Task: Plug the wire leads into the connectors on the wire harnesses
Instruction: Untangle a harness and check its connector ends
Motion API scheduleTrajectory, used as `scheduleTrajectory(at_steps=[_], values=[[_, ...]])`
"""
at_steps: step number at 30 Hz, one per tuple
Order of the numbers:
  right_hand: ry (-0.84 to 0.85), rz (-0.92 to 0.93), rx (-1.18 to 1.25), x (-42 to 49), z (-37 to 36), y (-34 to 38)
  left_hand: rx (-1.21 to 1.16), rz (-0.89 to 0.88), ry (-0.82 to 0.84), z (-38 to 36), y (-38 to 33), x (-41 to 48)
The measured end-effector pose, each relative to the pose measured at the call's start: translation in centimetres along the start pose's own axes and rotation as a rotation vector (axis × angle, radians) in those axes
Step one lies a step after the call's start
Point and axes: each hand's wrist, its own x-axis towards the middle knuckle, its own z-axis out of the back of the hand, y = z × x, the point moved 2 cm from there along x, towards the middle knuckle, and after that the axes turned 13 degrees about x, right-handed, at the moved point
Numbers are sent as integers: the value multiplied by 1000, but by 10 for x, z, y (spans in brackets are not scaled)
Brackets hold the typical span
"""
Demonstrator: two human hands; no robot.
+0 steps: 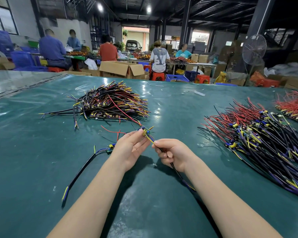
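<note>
Because your left hand (131, 148) pinches the connector board (145, 131) steady at its fingertips, your right hand (172, 153), curled round the black cable (177, 172), grips the yellow lead (150, 139) close to its tip for aiming, above the near middle of the green table (179, 117).

Table cover (41, 152), glossy teal; far pile (113, 100), black cables tipped yellow, blue, red; right pile (256, 134), red, black, purple, yellow; held board (145, 132), green with yellow part; held lead (149, 139), yellow; stools (157, 76), red.

bare green mat (170, 109) between wire pile (113, 102) and harness heap (258, 134), finished harness (93, 155) left of hands
</note>
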Motion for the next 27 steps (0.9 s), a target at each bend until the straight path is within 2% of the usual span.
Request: scheduleTrajectory(at_steps=[2,9,15,17,20,27], values=[[11,7,-9,-1,-1,0,-56,-13,-11,-1,0,-1],[-31,118,-89,-2,-1,2,63,-67,-144,1,1,-4],[-88,166,-149,-2,3,5,-133,71,-39,-7,4,-4],[-90,176,-183,-3,4,5,-60,9,-22,-7,5,-3],[-48,194,-285,-3,-1,2,34,-82,-82,-4,6,-3],[-30,210,-347,-5,-3,2,109,-122,-104,-9,11,-5]])
